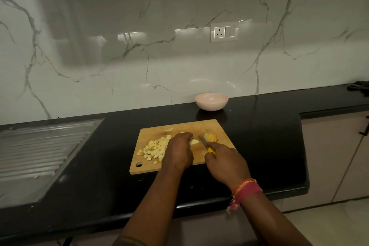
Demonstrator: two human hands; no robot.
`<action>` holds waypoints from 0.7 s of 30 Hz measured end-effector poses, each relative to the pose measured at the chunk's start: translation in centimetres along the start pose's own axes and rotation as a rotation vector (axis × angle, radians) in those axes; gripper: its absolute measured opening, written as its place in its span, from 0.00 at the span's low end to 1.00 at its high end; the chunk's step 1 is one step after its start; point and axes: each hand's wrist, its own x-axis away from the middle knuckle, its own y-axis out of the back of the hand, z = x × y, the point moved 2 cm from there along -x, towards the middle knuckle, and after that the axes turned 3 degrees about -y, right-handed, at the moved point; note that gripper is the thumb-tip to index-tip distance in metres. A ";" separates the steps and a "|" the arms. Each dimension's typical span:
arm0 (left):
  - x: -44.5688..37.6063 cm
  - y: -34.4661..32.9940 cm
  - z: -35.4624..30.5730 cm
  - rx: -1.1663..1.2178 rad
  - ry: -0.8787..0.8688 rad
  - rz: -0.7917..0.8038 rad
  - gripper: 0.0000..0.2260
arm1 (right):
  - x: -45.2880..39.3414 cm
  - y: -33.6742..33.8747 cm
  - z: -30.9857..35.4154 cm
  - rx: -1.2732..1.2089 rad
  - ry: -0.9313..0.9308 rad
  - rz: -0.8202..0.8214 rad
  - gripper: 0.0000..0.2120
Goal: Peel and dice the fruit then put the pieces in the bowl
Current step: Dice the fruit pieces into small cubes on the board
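A wooden cutting board (pixel 199 126) lies on the black counter. A heap of pale diced fruit (pixel 154 149) covers its left half. My left hand (pixel 178 153) holds a peeled fruit piece (pixel 193 141) down at the board's middle. My right hand (pixel 225 163) grips a yellow-handled knife (pixel 205 144), its blade just right of that piece. A sliced fruit chunk (pixel 211 137) stands beyond the blade. A thin scrap of fruit (pixel 168 129) lies near the board's far edge. A pale pink bowl (pixel 211 101) sits behind the board by the wall, with nothing seen inside.
A steel sink drainboard (pixel 40 152) fills the counter's left side. The counter (pixel 269 136) ends at the right, where cabinets (pixel 335 156) step back. A dark object (pixel 359 87) lies at the far right. A wall socket (pixel 224 32) is above the bowl.
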 end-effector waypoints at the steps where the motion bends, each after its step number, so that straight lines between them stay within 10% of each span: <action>1: 0.0 -0.1 0.1 0.006 0.002 -0.009 0.23 | 0.2 -0.1 0.2 0.018 0.021 0.008 0.23; 21: -1.0 -0.1 -0.9 -0.136 -0.052 -0.019 0.10 | 1.1 -0.7 1.4 0.179 0.125 -0.036 0.27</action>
